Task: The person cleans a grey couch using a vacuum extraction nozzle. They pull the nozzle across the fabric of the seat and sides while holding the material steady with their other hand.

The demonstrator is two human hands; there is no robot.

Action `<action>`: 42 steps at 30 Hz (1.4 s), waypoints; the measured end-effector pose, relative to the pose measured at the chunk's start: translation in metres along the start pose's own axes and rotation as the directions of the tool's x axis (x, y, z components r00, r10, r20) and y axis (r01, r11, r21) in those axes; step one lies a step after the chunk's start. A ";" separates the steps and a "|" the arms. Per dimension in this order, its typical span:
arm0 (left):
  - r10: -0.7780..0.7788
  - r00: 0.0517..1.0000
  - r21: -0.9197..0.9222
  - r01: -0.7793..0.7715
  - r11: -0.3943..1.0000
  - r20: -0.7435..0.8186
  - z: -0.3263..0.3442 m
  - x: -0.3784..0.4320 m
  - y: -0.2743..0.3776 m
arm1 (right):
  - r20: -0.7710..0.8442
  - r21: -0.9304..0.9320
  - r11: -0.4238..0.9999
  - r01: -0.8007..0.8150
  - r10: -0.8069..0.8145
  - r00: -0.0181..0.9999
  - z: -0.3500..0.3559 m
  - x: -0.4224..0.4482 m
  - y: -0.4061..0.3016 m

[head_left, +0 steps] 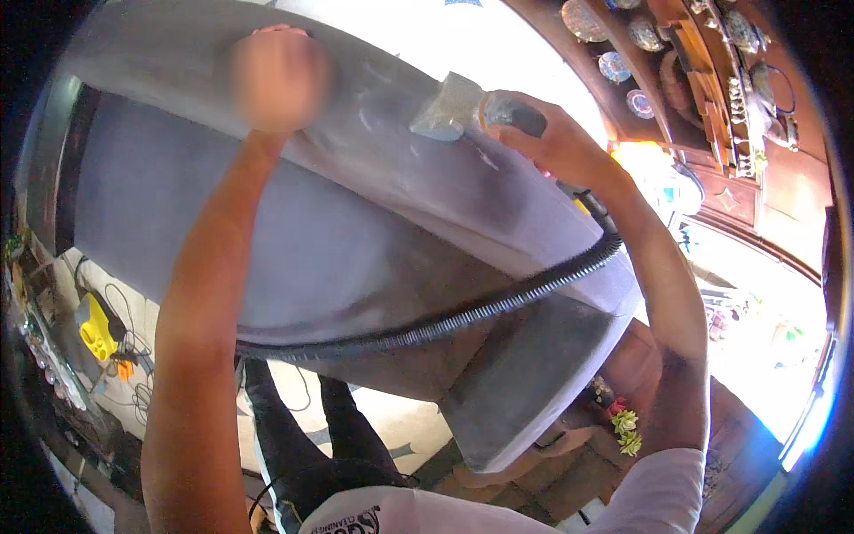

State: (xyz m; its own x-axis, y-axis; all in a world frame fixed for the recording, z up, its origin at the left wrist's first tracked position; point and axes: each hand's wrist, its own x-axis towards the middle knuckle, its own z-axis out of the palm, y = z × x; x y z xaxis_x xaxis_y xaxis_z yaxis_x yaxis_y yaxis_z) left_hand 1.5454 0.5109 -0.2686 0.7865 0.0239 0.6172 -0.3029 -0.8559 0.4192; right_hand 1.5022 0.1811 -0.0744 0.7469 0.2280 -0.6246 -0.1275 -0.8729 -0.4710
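Note:
Grey upholstery of a sofa fills the middle of the view, with pale streaks and darker patches along its upper part. My right hand is closed around the neck of a clear plastic suction nozzle, whose wide mouth lies against the fabric. A black corrugated hose runs from near that hand down across the sofa to the left. My left hand rests on the upper part of the sofa, left of the nozzle; it is blurred, so its fingers cannot be made out.
A yellow and black machine stands on the floor at left among loose cables. Decorative plates hang on wooden furniture at upper right. Artificial flowers are below the sofa's right end. My legs are close to the sofa's front.

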 end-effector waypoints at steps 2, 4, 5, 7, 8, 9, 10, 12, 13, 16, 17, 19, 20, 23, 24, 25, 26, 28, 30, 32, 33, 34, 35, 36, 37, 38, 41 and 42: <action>-0.004 1.000 0.011 0.004 1.000 0.005 0.003 -0.001 0.003 | 0.033 0.036 0.998 -0.048 0.047 0.998 -0.003 -0.012 0.031; 0.004 1.000 0.045 -0.005 0.999 0.023 -0.005 -0.002 -0.003 | 0.001 0.068 0.991 -0.119 0.119 0.993 0.005 -0.036 0.057; 0.012 1.000 0.061 -0.014 0.998 0.028 -0.005 -0.001 -0.002 | 0.041 0.073 0.978 -0.196 0.193 0.980 -0.004 -0.049 0.073; 0.017 0.999 0.063 -0.018 0.998 0.028 0.000 -0.003 0.006 | 0.074 0.067 0.957 -0.281 0.276 0.958 -0.018 -0.051 0.095; 0.019 1.000 0.071 -0.021 0.997 0.024 0.002 0.004 0.011 | 0.007 0.029 0.999 -0.024 0.024 1.000 -0.022 -0.035 0.105; 0.017 0.999 0.082 -0.020 0.996 0.031 0.000 0.003 0.010 | -0.038 -0.018 0.973 0.228 -0.229 0.973 -0.020 -0.024 0.080; 0.022 0.999 0.085 -0.024 0.996 0.032 -0.003 0.005 0.005 | 0.061 0.063 0.996 0.062 -0.066 0.996 -0.025 -0.012 0.052; -0.024 0.999 0.049 0.022 0.999 0.029 -0.001 0.002 0.006 | 0.059 0.008 0.991 0.136 -0.136 0.989 -0.019 0.010 0.026; -0.036 0.999 0.045 0.035 0.998 0.028 0.001 0.001 0.006 | 0.063 -0.014 0.987 0.160 -0.158 0.985 -0.019 0.015 0.022; -0.033 0.999 -0.001 0.033 0.999 0.008 0.005 -0.004 0.005 | 0.090 0.094 0.992 -0.081 0.073 0.993 -0.005 -0.004 0.054; -0.030 0.999 0.012 0.030 0.999 0.031 0.002 -0.003 0.003 | 0.086 0.091 0.985 -0.147 0.139 0.986 -0.008 -0.023 0.068; -0.030 0.997 0.037 0.028 0.999 0.075 -0.007 -0.006 0.001 | 0.054 0.127 0.968 -0.218 0.213 0.976 -0.015 -0.056 0.109; -0.028 0.997 0.045 0.025 0.999 0.066 -0.008 -0.001 0.006 | 0.051 0.123 0.968 -0.217 0.212 0.976 -0.022 -0.057 0.114; -0.014 0.999 0.048 0.012 0.999 0.042 -0.001 0.003 0.010 | -0.042 -0.147 0.982 0.123 -0.130 0.991 -0.037 -0.038 0.122; -0.002 0.999 0.052 0.000 0.999 0.032 0.000 0.003 0.006 | 0.002 -0.092 0.992 0.085 -0.085 0.996 -0.035 -0.019 0.089; 0.005 0.999 0.060 -0.007 0.998 0.035 -0.002 0.004 0.003 | 0.049 -0.032 0.998 0.046 -0.044 0.998 -0.029 0.002 0.056; -0.012 0.999 0.054 0.010 0.999 0.034 -0.001 0.004 0.002 | 0.065 -0.005 0.997 0.073 -0.073 0.995 -0.025 0.014 0.032; -0.029 0.999 0.044 0.027 0.999 0.043 0.000 -0.001 0.004 | 0.080 0.026 0.995 0.095 -0.097 0.992 -0.017 0.023 0.018; -0.052 0.998 0.058 0.049 0.997 0.048 0.001 -0.001 0.003 | 0.128 0.087 0.996 0.009 -0.020 0.992 -0.009 0.023 0.045; -0.031 0.999 0.035 0.030 0.999 0.037 0.002 0.002 0.005 | 0.104 0.123 0.981 -0.148 0.136 0.985 -0.018 -0.015 0.086; -0.002 0.999 0.036 0.001 0.999 0.042 -0.005 0.000 0.001 | 0.123 0.148 0.960 -0.240 0.223 0.967 -0.018 -0.029 0.101; -0.004 0.999 0.041 0.002 0.999 0.050 -0.005 -0.003 0.002 | 0.132 0.151 0.959 -0.240 0.221 0.966 -0.019 -0.037 0.108; -0.013 0.998 0.047 0.010 0.999 0.063 -0.005 -0.001 0.005 | 0.099 0.144 0.976 -0.165 0.151 0.983 -0.023 -0.045 0.101; -0.021 0.997 0.055 0.017 0.998 0.077 -0.006 0.001 0.006 | 0.068 0.136 0.987 -0.088 0.079 0.995 -0.024 -0.045 0.092; -0.016 0.997 0.062 0.012 0.998 0.077 -0.007 0.001 0.006 | 0.072 0.108 0.994 -0.022 0.014 0.997 -0.022 -0.023 0.082; -0.011 0.998 0.057 0.007 0.998 0.057 -0.007 0.001 0.003 | 0.074 0.080 0.996 0.046 -0.052 0.996 -0.018 -0.001 0.054; -0.026 0.999 0.052 0.024 0.998 0.046 0.000 0.005 0.010 | 0.107 0.059 0.988 0.142 -0.148 0.983 -0.003 0.066 -0.007; -0.036 0.997 0.060 0.032 0.998 0.063 0.001 0.007 0.009 | 0.095 0.103 0.974 0.201 -0.211 0.973 -0.001 0.077 -0.013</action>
State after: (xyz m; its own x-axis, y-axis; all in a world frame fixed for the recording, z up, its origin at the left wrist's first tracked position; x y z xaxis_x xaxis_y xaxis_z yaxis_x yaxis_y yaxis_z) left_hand 1.5490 0.5027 -0.2614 0.8290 0.0221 0.5588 -0.2445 -0.8843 0.3978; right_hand 1.5621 0.2094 -0.1156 0.6914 0.4467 -0.5679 -0.0413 -0.7602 -0.6483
